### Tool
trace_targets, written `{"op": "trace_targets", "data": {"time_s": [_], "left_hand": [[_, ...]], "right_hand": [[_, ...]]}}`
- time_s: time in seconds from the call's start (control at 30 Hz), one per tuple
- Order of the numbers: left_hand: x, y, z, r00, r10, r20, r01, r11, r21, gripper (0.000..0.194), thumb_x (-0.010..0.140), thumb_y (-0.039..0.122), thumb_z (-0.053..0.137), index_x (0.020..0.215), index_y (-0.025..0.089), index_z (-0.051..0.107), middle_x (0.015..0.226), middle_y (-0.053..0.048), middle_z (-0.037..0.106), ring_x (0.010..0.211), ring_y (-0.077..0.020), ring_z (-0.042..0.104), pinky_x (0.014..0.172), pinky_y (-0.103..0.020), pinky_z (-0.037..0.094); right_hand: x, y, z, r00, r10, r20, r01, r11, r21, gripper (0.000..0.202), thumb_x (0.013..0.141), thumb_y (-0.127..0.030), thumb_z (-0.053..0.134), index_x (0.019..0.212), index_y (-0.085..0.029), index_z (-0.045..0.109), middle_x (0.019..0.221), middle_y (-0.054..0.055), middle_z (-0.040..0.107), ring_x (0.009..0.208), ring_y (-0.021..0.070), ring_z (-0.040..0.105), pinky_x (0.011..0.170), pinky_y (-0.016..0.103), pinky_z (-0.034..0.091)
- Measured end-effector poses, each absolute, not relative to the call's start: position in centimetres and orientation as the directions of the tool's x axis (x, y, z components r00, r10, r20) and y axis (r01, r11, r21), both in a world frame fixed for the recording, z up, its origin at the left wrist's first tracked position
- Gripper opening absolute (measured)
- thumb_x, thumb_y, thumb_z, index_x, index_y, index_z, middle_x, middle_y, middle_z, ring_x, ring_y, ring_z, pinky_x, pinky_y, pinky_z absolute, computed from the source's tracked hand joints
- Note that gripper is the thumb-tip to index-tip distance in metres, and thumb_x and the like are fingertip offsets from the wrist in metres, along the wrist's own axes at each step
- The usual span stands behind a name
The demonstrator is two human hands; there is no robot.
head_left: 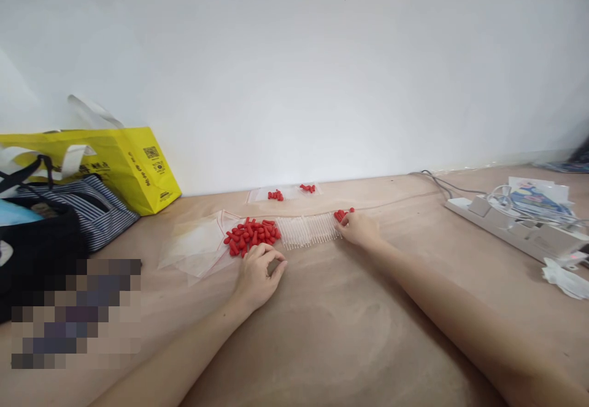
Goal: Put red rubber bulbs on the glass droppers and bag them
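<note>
On the table, a pile of small red pieces (251, 235) lies partly on clear plastic bags (200, 244). My left hand (261, 272) rests at the near edge of this pile, fingers curled with a gap between thumb and forefinger; nothing shows in it. A row of thin white sticks (307, 231) runs side by side to the right of the pile. At the right end of that row is my right hand (359, 229), its fingertips together against a few red pieces (341, 214); whether it grips one is too small to tell.
Farther back lie two small bags with red pieces (275, 196). A yellow bag (154, 180) and a striped pouch (103, 210) stand left. At the right are a power strip (494, 226), cables and printed packets (536, 198). A white wall (294, 75) rises behind.
</note>
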State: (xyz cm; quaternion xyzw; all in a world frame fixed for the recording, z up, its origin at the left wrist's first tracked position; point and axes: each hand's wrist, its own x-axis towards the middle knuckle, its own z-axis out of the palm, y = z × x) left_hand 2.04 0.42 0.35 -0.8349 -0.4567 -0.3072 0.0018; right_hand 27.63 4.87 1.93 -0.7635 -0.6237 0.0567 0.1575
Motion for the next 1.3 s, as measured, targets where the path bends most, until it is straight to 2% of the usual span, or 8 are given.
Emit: {"op": "trace_targets", "data": {"time_s": [0.13, 0.33, 0.63, 0.9, 0.97, 1.03, 1.13, 1.3], "left_hand": [[1.5, 0.9, 0.6, 0.255, 0.813, 0.524, 0.877, -0.423, 0.23, 0.01, 0.074, 0.028, 0.055, 0.07, 0.019, 0.058, 0.078, -0.003, 0.056, 0.076, -0.02, 0.05, 0.071, -0.034, 0.037], [-0.2, 3.0, 1.5, 0.097, 0.829, 0.55, 0.964, -0.216, 0.154, 0.017, 0.074, 0.034, 0.055, 0.084, 0.022, 0.06, 0.089, -0.005, 0.058, 0.089, -0.0243, 0.049, 0.075, -0.036, 0.033], [-0.5, 5.7, 3.3, 0.149, 0.907, 0.394, 0.979, -0.191, 0.07, 0.029, 0.078, 0.044, 0.046, 0.095, 0.026, 0.061, 0.104, -0.006, 0.06, 0.098, -0.0271, 0.048, 0.079, -0.041, 0.029], [-0.2, 6.8, 3.3, 0.186, 0.914, 0.361, 0.963, -0.242, 0.115, 0.02, 0.077, 0.039, 0.048, 0.082, 0.026, 0.062, 0.094, -0.004, 0.064, 0.096, -0.0272, 0.049, 0.078, -0.042, 0.027], [-0.2, 6.8, 3.4, 0.182, 0.912, 0.368, 0.958, -0.249, 0.143, 0.018, 0.076, 0.038, 0.049, 0.078, 0.025, 0.06, 0.089, -0.003, 0.065, 0.093, -0.0261, 0.051, 0.077, -0.041, 0.027], [-0.1, 6.7, 3.5, 0.168, 0.913, 0.373, 0.957, -0.242, 0.161, 0.017, 0.076, 0.037, 0.048, 0.076, 0.024, 0.059, 0.087, -0.003, 0.065, 0.091, -0.0256, 0.052, 0.077, -0.041, 0.027], [-0.1, 7.0, 3.3, 0.113, 0.917, 0.383, 0.956, -0.205, 0.208, 0.017, 0.077, 0.036, 0.047, 0.073, 0.023, 0.058, 0.085, -0.003, 0.065, 0.088, -0.0256, 0.054, 0.075, -0.041, 0.028], [0.1, 7.6, 3.0, 0.017, 0.9, 0.435, 0.949, -0.152, 0.278, 0.014, 0.076, 0.028, 0.048, 0.085, 0.021, 0.055, 0.085, -0.003, 0.065, 0.089, -0.0243, 0.055, 0.08, -0.043, 0.028]], "right_hand": [[27.0, 6.4, 2.4, 0.299, 0.953, -0.039, 0.912, -0.298, -0.282, 0.027, 0.069, -0.039, 0.051, 0.082, -0.018, 0.063, 0.085, 0.01, 0.064, 0.081, 0.0233, 0.06, 0.064, 0.03, 0.042], [27.0, 7.7, 2.7, 0.337, 0.938, -0.079, 0.897, -0.346, -0.275, 0.03, 0.066, -0.035, 0.054, 0.09, -0.018, 0.062, 0.094, 0.011, 0.063, 0.083, 0.0237, 0.06, 0.064, 0.03, 0.044], [27.0, 7.6, 3.4, 0.289, 0.954, -0.077, 0.91, -0.299, -0.286, 0.03, 0.07, -0.034, 0.05, 0.092, -0.017, 0.062, 0.089, 0.011, 0.064, 0.081, 0.0219, 0.06, 0.062, 0.027, 0.043], [25.4, 2.7, 4.0, -0.08, 0.996, -0.041, 0.943, 0.062, -0.326, 0.019, 0.075, -0.028, 0.048, 0.076, -0.017, 0.063, 0.08, 0.005, 0.065, 0.075, 0.015, 0.058, 0.062, 0.021, 0.037], [24.8, 0.8, 3.5, -0.291, 0.953, 0.082, 0.916, 0.302, -0.264, 0.019, 0.078, -0.026, 0.045, 0.082, -0.017, 0.061, 0.086, 0.006, 0.064, 0.08, 0.0159, 0.057, 0.064, 0.022, 0.036], [24.2, -0.7, 3.0, -0.386, 0.914, 0.124, 0.895, 0.403, -0.19, 0.018, 0.079, -0.025, 0.044, 0.084, -0.017, 0.06, 0.087, 0.007, 0.064, 0.08, 0.0171, 0.056, 0.063, 0.023, 0.035], [23.8, -1.4, 2.6, -0.417, 0.902, 0.115, 0.888, 0.431, -0.16, 0.017, 0.079, -0.028, 0.045, 0.083, -0.018, 0.059, 0.087, 0.006, 0.063, 0.081, 0.0177, 0.056, 0.061, 0.023, 0.034], [23.7, -0.8, 2.0, -0.395, 0.912, 0.109, 0.877, 0.41, -0.253, 0.013, 0.079, -0.029, 0.049, 0.079, -0.02, 0.058, 0.083, 0.003, 0.063, 0.078, 0.0158, 0.056, 0.059, 0.023, 0.032]]}}
